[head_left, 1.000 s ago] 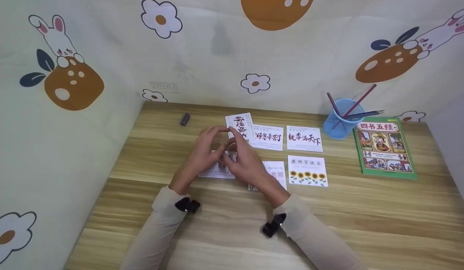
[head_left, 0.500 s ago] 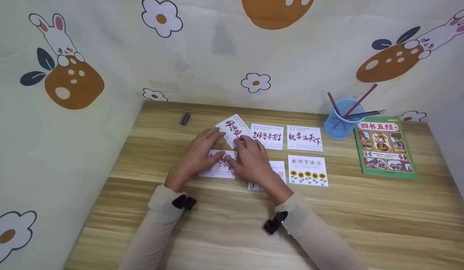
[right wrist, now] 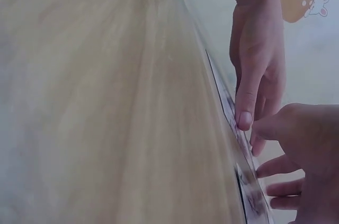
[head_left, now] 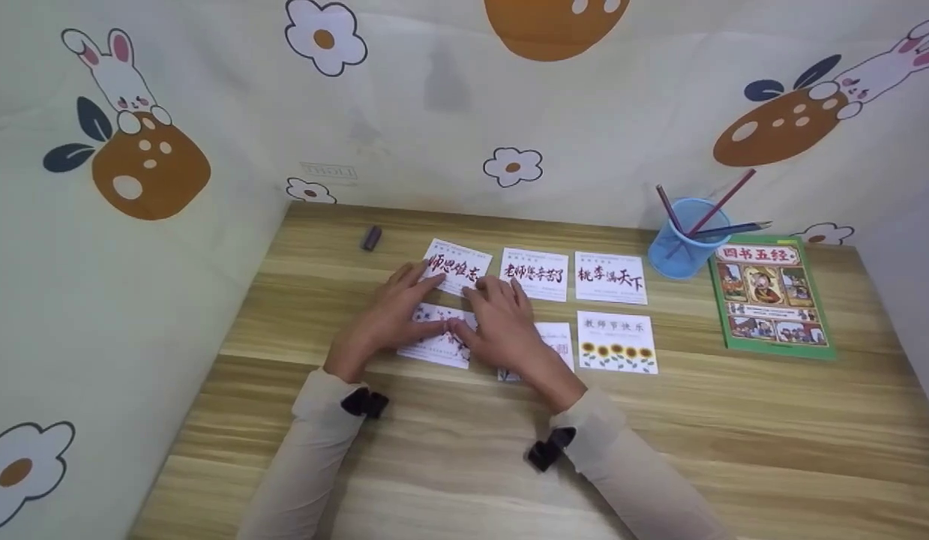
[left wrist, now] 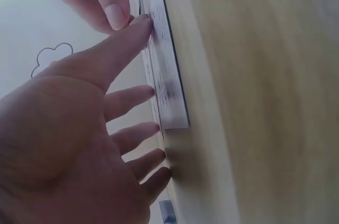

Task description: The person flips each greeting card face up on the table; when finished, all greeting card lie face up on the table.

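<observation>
Two hands lie flat on the wooden table — from the head camera, left hand [head_left: 393,315] and right hand [head_left: 501,326], fingers straight, press the red-lettered card [head_left: 458,266] at the row's left end. Left wrist view: fingertips [left wrist: 143,25] touch the card's edge [left wrist: 167,83].

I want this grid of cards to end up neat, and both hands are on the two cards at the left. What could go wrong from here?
The top-left card lies tilted, out of line with the card beside it; pressing it flat as it lies would probably leave the row crooked. The left hand and right hand also rest on the lower-left card, which is askew too, so sliding one may drag the other. The right hand covers part of the lower-middle card and could nudge it.
</observation>
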`<action>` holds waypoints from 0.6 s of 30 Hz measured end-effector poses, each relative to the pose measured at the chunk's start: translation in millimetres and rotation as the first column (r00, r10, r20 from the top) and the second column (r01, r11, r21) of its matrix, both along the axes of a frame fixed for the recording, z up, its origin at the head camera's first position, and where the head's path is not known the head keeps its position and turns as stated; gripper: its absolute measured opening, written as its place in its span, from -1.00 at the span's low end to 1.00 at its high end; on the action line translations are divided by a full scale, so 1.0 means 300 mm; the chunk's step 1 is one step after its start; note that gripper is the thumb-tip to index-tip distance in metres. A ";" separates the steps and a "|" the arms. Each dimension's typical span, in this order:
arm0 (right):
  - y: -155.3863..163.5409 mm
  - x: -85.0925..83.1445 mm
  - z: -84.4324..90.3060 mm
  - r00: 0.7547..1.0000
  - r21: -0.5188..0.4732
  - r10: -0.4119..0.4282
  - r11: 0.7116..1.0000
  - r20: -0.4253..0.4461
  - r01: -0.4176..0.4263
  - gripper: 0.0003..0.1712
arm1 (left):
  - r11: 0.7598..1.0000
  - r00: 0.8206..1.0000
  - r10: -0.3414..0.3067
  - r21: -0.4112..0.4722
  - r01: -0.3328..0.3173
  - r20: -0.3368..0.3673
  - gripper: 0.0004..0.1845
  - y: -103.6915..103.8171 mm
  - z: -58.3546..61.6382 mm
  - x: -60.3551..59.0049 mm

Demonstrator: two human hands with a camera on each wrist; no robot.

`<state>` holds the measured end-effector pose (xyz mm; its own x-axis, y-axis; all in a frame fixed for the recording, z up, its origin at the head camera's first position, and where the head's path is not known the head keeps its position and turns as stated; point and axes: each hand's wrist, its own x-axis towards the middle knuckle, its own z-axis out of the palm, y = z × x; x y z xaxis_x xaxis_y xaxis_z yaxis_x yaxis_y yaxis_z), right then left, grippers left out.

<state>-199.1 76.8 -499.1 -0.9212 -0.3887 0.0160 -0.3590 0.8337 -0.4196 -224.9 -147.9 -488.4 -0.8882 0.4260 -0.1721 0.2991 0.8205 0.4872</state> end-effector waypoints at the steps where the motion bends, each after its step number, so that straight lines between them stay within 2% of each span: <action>1: 0.000 0.002 0.001 1.000 0.003 0.006 1.000 0.001 -0.006 -0.22 | 1.000 1.000 0.000 -0.006 0.000 -0.002 -0.02 0.000 0.000 0.000; 6: 0.002 0.002 -0.003 0.999 0.009 0.025 1.000 0.033 -0.025 -0.21 | 1.000 1.000 0.021 -0.014 -0.021 -0.007 0.00 0.004 0.004 0.006; 11: 0.006 0.000 -0.017 0.999 -0.021 0.033 0.999 0.043 -0.032 -0.20 | 0.999 0.999 0.048 -0.003 -0.048 0.020 -0.03 0.007 0.008 0.012; 18: 0.028 -0.017 -0.022 0.995 -0.076 0.092 0.993 0.041 -0.088 -0.19 | 0.999 0.999 0.047 0.006 -0.047 0.019 -0.02 0.007 0.014 0.014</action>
<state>-204.3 85.2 -505.8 -0.8830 -0.4692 0.0075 -0.4107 0.7651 -0.4959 -220.6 -145.8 -484.2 -0.9038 0.3851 -0.1866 0.2510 0.8302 0.4977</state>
